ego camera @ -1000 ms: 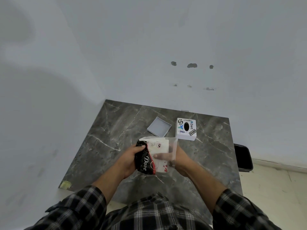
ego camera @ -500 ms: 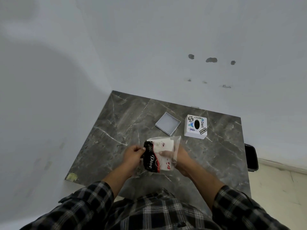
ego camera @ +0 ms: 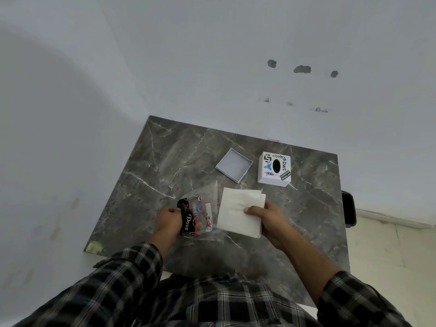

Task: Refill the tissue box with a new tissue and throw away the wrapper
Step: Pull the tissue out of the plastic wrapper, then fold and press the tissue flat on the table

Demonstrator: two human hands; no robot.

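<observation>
My right hand (ego camera: 271,220) grips a white stack of folded tissues (ego camera: 239,211), which is clear of its wrapper. My left hand (ego camera: 168,221) holds the limp plastic wrapper (ego camera: 198,214), black, red and clear, just left of the stack. Both are held low over the grey marble table (ego camera: 165,166). Farther back to the right stands the white tissue box (ego camera: 274,168) with stickers and a dark oval slot on top. Its flat grey base panel (ego camera: 234,165) lies separate to the left of the box.
White walls close in the table at the back and left. A dark bin (ego camera: 348,210) stands on the floor past the table's right edge. A scrap of yellowish tape (ego camera: 94,246) sticks to the near left corner.
The tissue stack has come out of the wrapper to the right in my right hand. My left hand keeps the emptied wrapper, which has gone slack.
</observation>
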